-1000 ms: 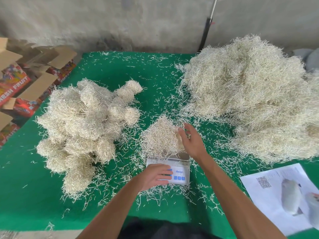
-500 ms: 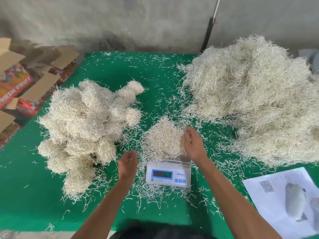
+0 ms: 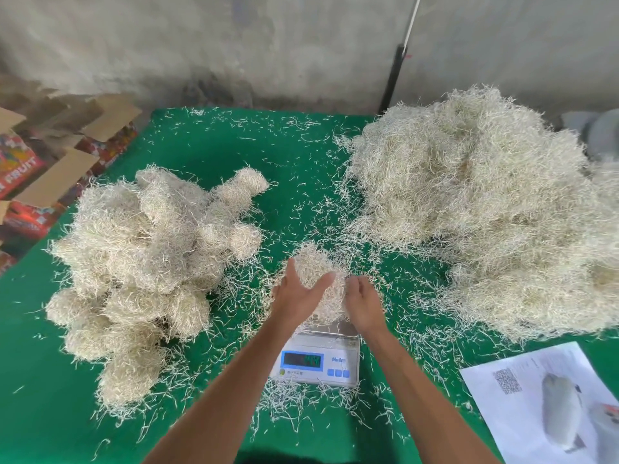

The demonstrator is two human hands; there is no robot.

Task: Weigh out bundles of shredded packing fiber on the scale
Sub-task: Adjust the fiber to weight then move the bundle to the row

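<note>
Two hands cup one bundle of shredded fiber over the scale. My left hand lies against its left side, fingers straight and spread, thumb across the front. My right hand presses the right side, fingers loosely curved around the fiber. The bundle sits on the scale's platform; I cannot tell how much weight rests there. The display is lit blue, digits unreadable. Weighed bundles are heaped to the left on the green table; the loose bulk pile stands to the right. Stray strands litter the cloth. A printed sheet lies at near right. Cardboard boxes stand beyond the left edge.
</note>
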